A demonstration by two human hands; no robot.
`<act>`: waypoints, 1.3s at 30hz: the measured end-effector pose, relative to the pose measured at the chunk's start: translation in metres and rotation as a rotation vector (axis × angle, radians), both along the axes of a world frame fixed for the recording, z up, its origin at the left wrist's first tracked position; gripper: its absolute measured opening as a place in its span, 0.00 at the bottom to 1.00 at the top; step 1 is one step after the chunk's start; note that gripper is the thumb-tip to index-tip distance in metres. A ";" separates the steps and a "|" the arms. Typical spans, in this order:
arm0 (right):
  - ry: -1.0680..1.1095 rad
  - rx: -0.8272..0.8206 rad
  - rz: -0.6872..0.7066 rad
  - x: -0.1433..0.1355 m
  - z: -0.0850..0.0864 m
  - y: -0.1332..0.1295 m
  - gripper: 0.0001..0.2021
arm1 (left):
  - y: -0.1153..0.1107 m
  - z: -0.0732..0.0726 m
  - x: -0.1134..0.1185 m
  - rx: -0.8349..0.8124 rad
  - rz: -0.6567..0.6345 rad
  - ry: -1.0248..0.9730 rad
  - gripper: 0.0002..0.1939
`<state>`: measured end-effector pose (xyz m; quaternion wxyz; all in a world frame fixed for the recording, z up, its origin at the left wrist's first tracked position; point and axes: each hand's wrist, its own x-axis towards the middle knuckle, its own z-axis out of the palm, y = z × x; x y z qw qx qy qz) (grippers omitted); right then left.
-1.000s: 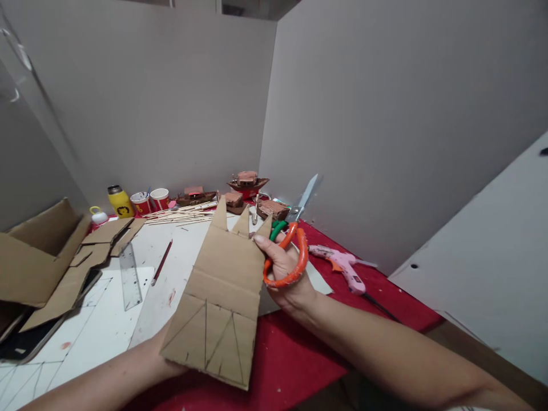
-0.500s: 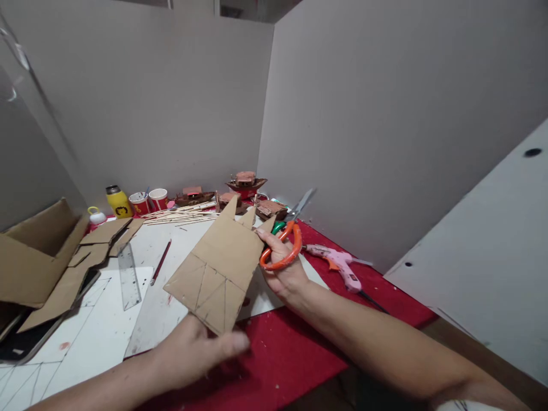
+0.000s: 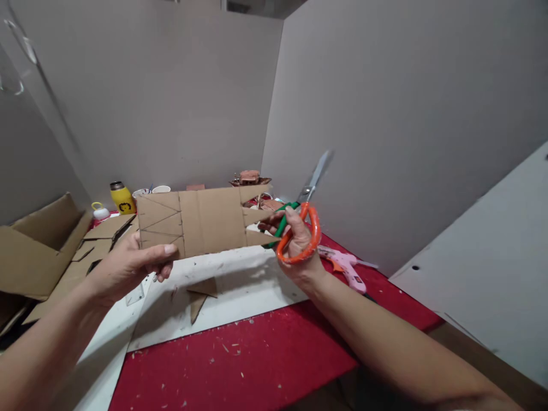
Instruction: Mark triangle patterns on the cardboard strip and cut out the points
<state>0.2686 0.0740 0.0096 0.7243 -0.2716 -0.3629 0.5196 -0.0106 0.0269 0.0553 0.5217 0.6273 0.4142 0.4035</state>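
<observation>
My left hand (image 3: 139, 260) grips the left end of a cardboard piece (image 3: 209, 220), thumb in front and fingers behind. Pencil lines in a zigzag of triangles mark that end, while pointed teeth are cut into the right end. In my right hand (image 3: 297, 242) are scissors (image 3: 306, 193) with orange and green handles, their blades pointing up and away. The right fingers are close by the cardboard's points; whether they touch them I cannot tell. Below the cardboard, triangular cardboard offcuts (image 3: 197, 303) lie on a white sheet (image 3: 252, 291).
A pink glue gun (image 3: 353, 271) lies on the red tablecloth (image 3: 231, 365) at right. An open cardboard box (image 3: 38, 257) stands at left. Behind are a yellow bottle (image 3: 123, 200), cups and a model boat (image 3: 250, 178). Grey partitions (image 3: 180, 97) enclose the table.
The cardboard has swung from a slant to nearly level and come higher. My left hand has risen and closed on its left end. The scissors have moved up and right with my right hand.
</observation>
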 end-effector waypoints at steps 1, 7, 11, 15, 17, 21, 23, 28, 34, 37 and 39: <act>-0.048 0.024 0.027 0.000 -0.001 0.000 0.18 | 0.000 0.000 -0.003 -0.003 -0.018 0.015 0.18; -0.254 0.042 0.209 -0.004 -0.008 -0.010 0.16 | 0.003 0.012 -0.016 -0.082 0.077 -0.175 0.14; -0.223 0.058 0.124 -0.012 -0.007 -0.019 0.16 | 0.008 0.007 -0.007 -0.045 0.246 -0.436 0.14; -0.174 0.039 0.065 -0.022 -0.009 -0.030 0.16 | 0.000 -0.026 0.030 -0.151 0.218 -0.470 0.12; -0.179 0.021 0.105 -0.026 -0.014 -0.035 0.16 | -0.008 -0.045 0.049 -0.217 0.136 -0.443 0.14; -0.271 -0.017 0.308 -0.029 -0.028 -0.042 0.15 | -0.020 -0.058 0.064 -0.243 0.124 -0.440 0.11; -0.330 -0.006 0.389 -0.027 -0.032 -0.042 0.15 | -0.020 -0.052 0.060 -0.222 0.162 -0.430 0.12; -0.424 0.078 0.372 -0.015 -0.031 -0.041 0.18 | -0.013 -0.028 0.042 -0.176 0.316 -0.466 0.13; -0.976 0.165 0.550 0.017 -0.024 -0.052 0.17 | -0.010 -0.006 0.021 -0.119 0.405 -0.501 0.13; -1.227 0.213 0.675 0.023 -0.017 -0.055 0.16 | -0.010 0.000 0.008 -0.132 0.420 -0.483 0.12; -1.351 0.189 0.736 0.020 -0.010 -0.054 0.14 | -0.011 0.000 0.001 -0.147 0.408 -0.464 0.12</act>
